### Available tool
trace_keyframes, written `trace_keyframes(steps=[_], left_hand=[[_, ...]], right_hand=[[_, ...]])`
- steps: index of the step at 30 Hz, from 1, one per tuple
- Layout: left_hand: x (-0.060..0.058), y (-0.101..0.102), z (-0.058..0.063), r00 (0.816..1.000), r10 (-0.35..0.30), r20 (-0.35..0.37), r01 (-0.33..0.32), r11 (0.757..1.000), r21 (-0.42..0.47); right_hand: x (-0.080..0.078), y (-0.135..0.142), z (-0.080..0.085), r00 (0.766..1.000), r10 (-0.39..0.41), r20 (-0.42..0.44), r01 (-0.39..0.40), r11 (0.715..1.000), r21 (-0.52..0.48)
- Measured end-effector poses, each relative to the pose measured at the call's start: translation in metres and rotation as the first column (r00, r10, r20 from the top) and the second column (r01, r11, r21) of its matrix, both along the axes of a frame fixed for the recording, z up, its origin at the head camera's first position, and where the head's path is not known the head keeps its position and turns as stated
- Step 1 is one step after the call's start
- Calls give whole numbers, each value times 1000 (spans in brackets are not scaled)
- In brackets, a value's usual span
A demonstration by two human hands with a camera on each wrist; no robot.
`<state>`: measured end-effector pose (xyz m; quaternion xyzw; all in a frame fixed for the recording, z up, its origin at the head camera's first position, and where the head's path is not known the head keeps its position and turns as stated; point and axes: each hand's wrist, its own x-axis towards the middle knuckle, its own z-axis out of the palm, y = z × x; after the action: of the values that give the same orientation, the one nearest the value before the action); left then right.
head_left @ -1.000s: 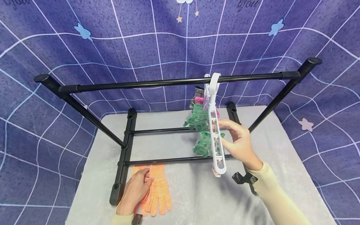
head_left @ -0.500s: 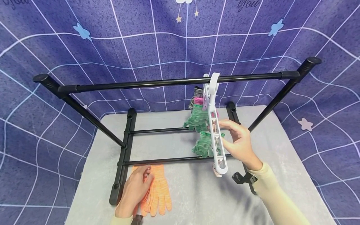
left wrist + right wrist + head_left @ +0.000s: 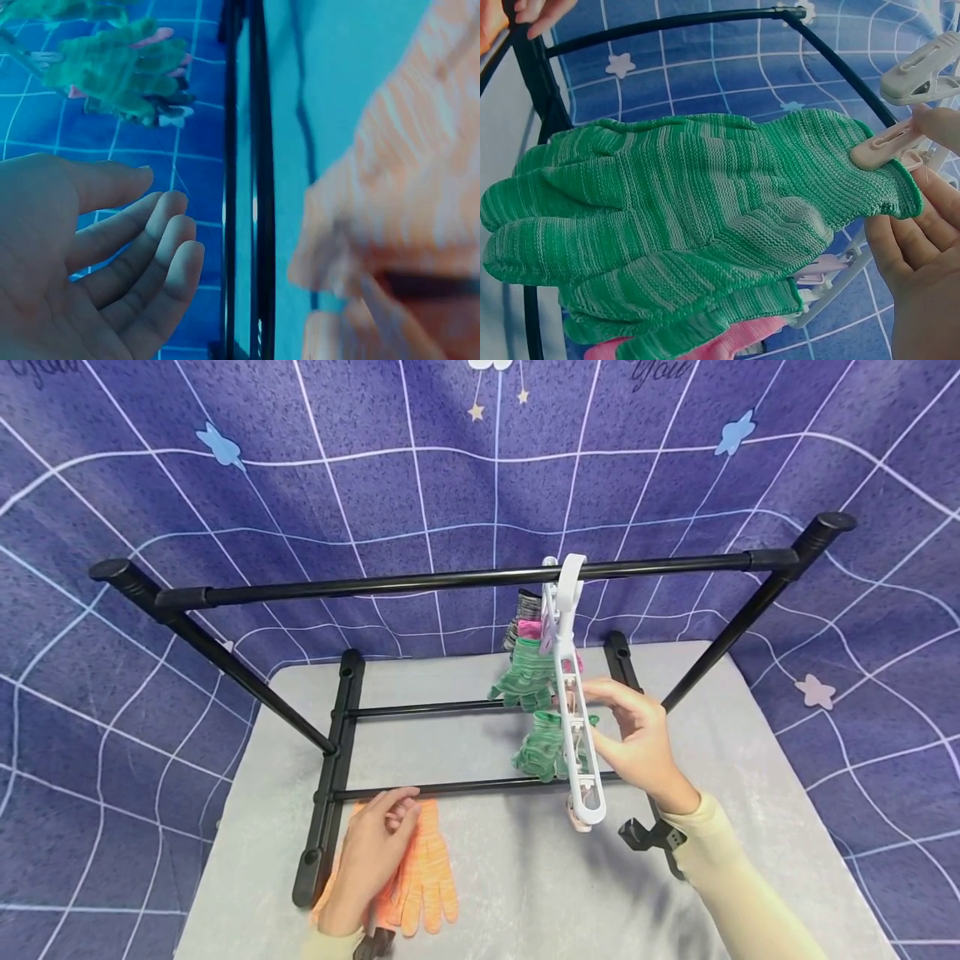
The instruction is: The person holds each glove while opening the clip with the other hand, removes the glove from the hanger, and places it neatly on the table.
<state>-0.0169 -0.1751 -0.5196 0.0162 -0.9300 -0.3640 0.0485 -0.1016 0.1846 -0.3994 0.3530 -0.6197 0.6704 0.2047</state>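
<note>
My right hand is at the white clip hanger on the black rail. In the right wrist view its thumb and fingers pinch a pale clip, which sits on the cuff of a green striped glove. Another green glove hangs behind, with pink and grey-black knit pieces beyond it. My left hand lies over two orange gloves, covering much of one. In the left wrist view that hand has loosely bent fingers and holds nothing; a blurred orange glove is close to the camera.
A black rack has its top rail above the grey table, with lower bars between its feet. Its left foot runs beside the orange gloves. A blue grid-patterned cloth surrounds the table.
My left hand has shifted slightly right and forward, its fingers straighter. Orange fabric now shows left of that wrist. The right hand and the hanger have hardly moved.
</note>
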Motion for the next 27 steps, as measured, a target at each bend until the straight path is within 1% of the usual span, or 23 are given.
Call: trace_keyframes(steps=[2,4,8,10,13,19,24,27], left_hand=[[-2,4,3,1000,-13,-13,14,998,67],[-3,9,8,999,-31,-28,34,990,138],[-7,20,15,996,-70,-53,81,965,248],[-9,24,18,995,-82,-59,95,954,285],[-12,31,22,994,-92,-64,108,941,322],[-17,41,32,989,-121,-87,144,926,349],[-20,51,46,981,-161,-111,193,897,397],[-24,59,53,972,-188,-142,231,880,416]], right_hand=[[0,0,0,1000,5,-2,-5,1000,-1],[0,0,0,1000,11,-1,-11,1000,1],[0,-1,-2,1000,-11,10,11,1000,5],[0,-1,-2,1000,-20,13,20,1000,1],[0,-1,-2,1000,-15,11,15,1000,2],[-1,-2,1,1000,-3,7,3,1000,13],[-3,-2,2,1000,11,-2,-11,1000,25],[-4,-2,1,1000,22,-10,-21,1000,19]])
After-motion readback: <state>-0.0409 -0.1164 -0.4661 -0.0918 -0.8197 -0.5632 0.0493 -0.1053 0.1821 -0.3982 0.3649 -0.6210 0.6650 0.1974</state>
